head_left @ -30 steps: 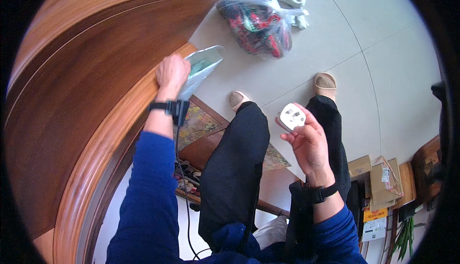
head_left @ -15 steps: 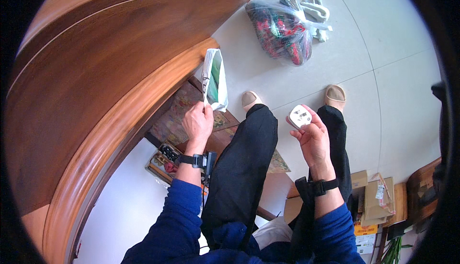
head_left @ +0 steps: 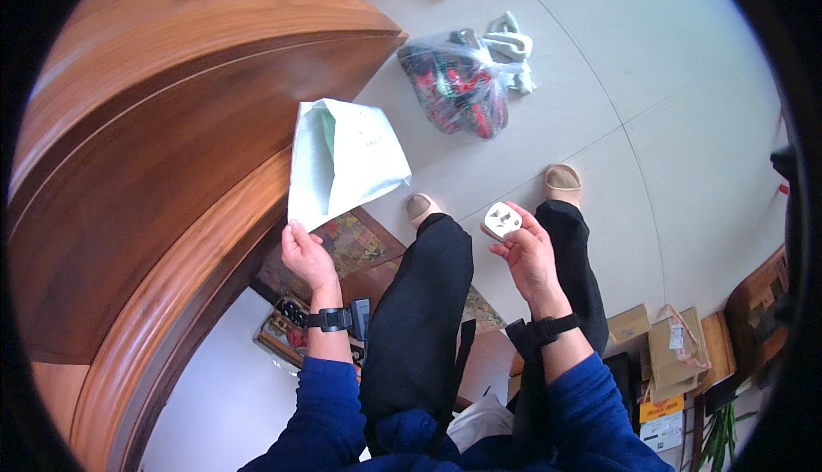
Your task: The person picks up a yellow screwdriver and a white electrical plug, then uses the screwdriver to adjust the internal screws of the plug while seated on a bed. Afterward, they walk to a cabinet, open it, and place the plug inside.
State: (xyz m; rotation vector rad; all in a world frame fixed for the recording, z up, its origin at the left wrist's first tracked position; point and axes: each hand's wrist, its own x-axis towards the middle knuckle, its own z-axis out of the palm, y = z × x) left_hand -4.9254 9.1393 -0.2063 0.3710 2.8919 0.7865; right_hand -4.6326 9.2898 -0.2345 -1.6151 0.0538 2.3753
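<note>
Pinched at its lower corner, a white paper or plastic bag hangs from my left hand. The bag gapes at its left side, and something pale green shows inside. My right hand is closed round a small white rounded power socket adapter, its slotted face turned up. The adapter is held over my right thigh and the floor, apart from the bag. Each wrist wears a black strap.
A curved wooden furniture piece fills the left side. Ahead on the tiled floor lies a clear plastic bag of red and dark things beside a white cloth strip. A box of small items is at lower left, cardboard boxes at lower right.
My left hand has moved left and slightly down, and the white bag has turned to show its broad side. My right hand has shifted a little left with the adapter.
</note>
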